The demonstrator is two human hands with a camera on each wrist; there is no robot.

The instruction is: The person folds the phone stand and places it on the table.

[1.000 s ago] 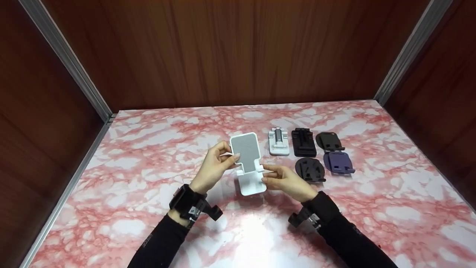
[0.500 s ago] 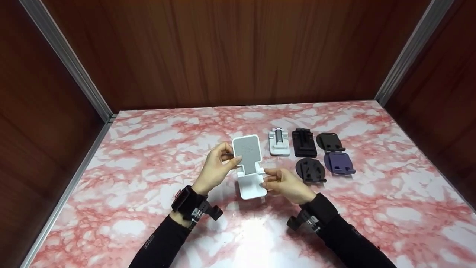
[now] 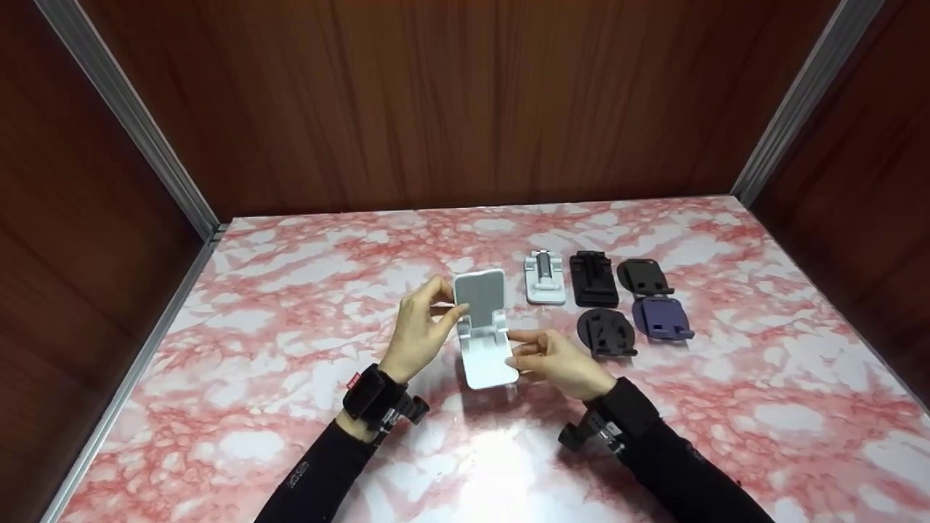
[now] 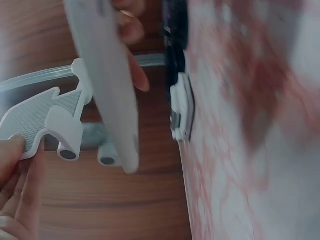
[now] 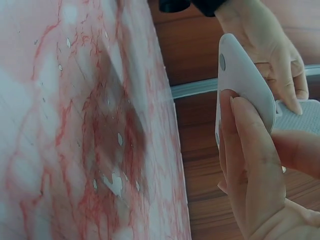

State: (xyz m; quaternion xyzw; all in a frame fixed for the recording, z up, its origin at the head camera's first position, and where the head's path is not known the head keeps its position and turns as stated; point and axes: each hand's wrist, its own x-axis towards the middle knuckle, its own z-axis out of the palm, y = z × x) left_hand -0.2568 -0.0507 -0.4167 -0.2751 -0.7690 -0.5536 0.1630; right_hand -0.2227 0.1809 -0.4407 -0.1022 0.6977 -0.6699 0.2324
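I see the white phone stand [image 3: 485, 330] held above the middle of the bench [image 3: 290, 305]. Its grey-padded plate has folded lower toward the base. My left hand [image 3: 421, 327] pinches the plate; my right hand [image 3: 556, 359] grips the base.

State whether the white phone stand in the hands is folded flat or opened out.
Opened out: the white phone stand shows its grey-padded plate angled up from its base.
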